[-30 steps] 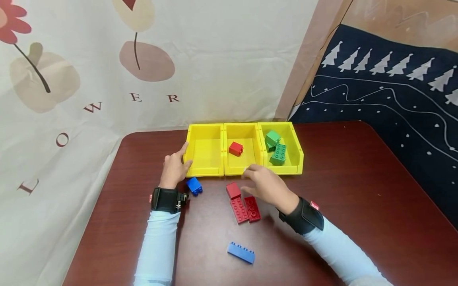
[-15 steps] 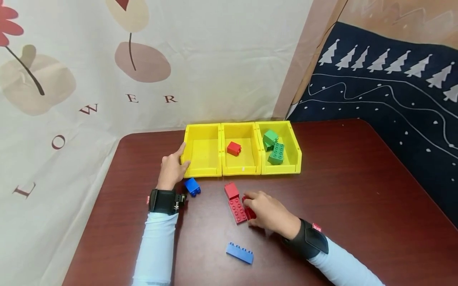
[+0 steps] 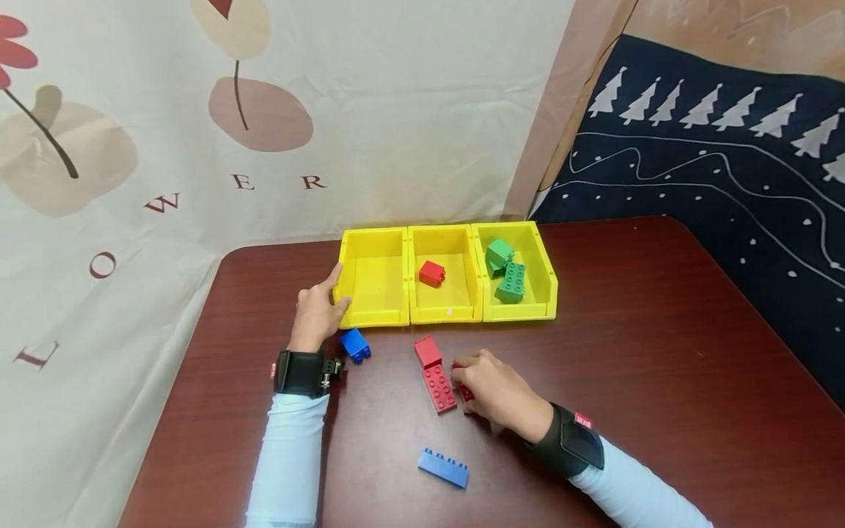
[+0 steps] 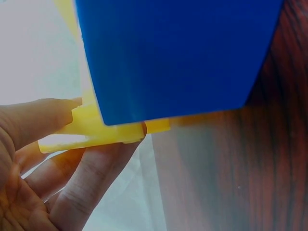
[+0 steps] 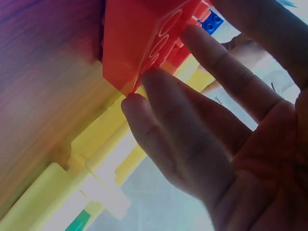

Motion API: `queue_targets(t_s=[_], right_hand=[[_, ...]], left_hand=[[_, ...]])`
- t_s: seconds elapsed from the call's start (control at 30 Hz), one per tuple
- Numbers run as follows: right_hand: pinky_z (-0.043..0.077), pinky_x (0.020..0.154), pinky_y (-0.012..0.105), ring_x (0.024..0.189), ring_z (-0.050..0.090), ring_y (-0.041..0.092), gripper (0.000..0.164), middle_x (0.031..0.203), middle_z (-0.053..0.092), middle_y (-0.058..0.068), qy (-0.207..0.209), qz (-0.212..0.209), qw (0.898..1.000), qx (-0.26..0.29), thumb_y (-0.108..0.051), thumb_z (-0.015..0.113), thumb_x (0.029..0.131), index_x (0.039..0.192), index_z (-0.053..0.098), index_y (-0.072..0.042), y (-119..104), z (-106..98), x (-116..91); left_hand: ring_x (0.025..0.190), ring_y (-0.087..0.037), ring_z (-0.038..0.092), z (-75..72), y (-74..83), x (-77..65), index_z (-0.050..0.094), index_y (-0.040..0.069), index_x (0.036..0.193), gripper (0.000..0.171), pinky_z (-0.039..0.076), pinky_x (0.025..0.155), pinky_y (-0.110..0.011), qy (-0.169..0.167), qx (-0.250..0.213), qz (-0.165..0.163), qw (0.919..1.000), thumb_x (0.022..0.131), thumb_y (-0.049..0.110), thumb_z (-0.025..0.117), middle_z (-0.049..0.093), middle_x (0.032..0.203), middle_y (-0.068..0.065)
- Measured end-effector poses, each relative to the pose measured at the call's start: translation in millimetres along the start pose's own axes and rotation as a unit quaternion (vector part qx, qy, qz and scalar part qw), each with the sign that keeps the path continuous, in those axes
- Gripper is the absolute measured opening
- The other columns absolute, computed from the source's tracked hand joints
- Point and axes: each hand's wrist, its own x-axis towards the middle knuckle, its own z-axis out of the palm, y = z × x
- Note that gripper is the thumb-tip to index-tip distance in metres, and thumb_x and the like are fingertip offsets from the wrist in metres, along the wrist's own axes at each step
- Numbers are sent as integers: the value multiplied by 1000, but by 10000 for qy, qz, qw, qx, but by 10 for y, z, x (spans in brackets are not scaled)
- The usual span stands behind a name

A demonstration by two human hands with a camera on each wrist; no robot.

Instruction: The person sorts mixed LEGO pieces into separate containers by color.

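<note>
With its thumb and fingers on either side, my left hand (image 3: 313,317) holds the left wall of the left yellow bin (image 3: 375,282). Close by that wrist lies a blue brick (image 3: 356,345), which fills much of the left wrist view. My right hand (image 3: 503,396) grips a red eight-stud brick (image 3: 466,394) on the table, mostly covered by the fingers in the head view. In the right wrist view the fingertips touch the studded side of this red brick (image 5: 132,41). Left of it are another long red brick (image 3: 439,389) and a smaller red brick (image 3: 428,352).
The middle yellow bin (image 3: 455,313) contains one red brick (image 3: 432,273). Green bricks (image 3: 511,282) lie in the right yellow bin (image 3: 549,290). A long blue brick (image 3: 443,468) lies nearer the table's front. A curtain (image 3: 396,110) hangs behind the table.
My right hand has come down from in front of the bins to the right-hand red brick and grips it, with the brick shifted slightly right. The left hand keeps its place on the bin.
</note>
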Motion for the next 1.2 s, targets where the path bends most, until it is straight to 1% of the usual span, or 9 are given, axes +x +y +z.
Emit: queue_targets(t_s=[0.1,0.3,0.47,0.57,0.67,0.77,0.87,1.03,1.2], right_hand=[[56,77,39,90,63,27,30,96,69,5,42,-39,10000,46,-10,90,66,90,73,-7,5,1,-1],[58,68,31,76,64,17,32,99,67,6,-155,89,9991,397,-11,89,69,96,73,-5,16,-5,6],[59,72,34,85,68,21,36,109,67,11,-315,174,9978,564,-12,88,71,103,73,-4,36,-5,7],[59,72,34,86,68,21,37,110,67,12,-324,132,9976,598,-13,88,70,103,74,-4,49,-10,12],[59,71,32,84,67,20,36,110,67,12,-236,47,9978,625,-13,88,70,101,74,-4,55,-59,32],[59,73,34,89,67,22,35,114,66,14,-160,46,9977,656,-13,88,71,101,74,-4,62,-185,92],[59,79,36,95,67,24,37,119,66,14,-125,126,9975,685,-14,88,72,105,74,-5,78,-383,205],[58,83,34,97,66,24,39,118,67,13,122,190,9972,716,-16,88,72,107,74,-5,174,-705,473],[56,89,37,107,64,29,37,123,66,15,239,379,9961,759,-17,86,75,109,74,-5,277,-926,777]], left_hand=[[55,-22,36,8,-13,5,32,19,154,67,36,55,-28,59,3,54,10000,95,18,65,36,66,-6],[55,-22,37,5,-17,8,31,20,154,68,36,55,-28,44,-28,14,10000,95,18,65,36,67,-7],[55,-21,37,-11,-6,6,31,20,154,68,38,55,-28,41,-12,7,10000,95,18,64,36,67,-7],[55,-21,37,-14,-1,5,31,20,154,67,38,56,-28,28,-27,32,10000,96,18,64,36,66,-7],[55,-21,38,-9,-6,0,31,19,154,67,38,56,-28,3,-25,53,10000,96,18,64,37,66,-7],[56,-22,39,-5,-14,-1,30,20,155,68,38,57,-28,-39,-39,31,10000,96,17,64,37,67,-7],[57,-23,39,-4,-23,7,31,20,155,68,37,57,-28,-26,-38,29,10000,96,17,64,36,67,-6],[59,-23,38,-12,-19,8,30,21,155,68,39,59,-30,-48,-48,-45,10000,96,18,64,36,67,-6],[60,-23,38,-19,-7,6,30,21,155,68,41,61,-32,-81,-113,-93,9999,96,18,64,36,67,-7]])
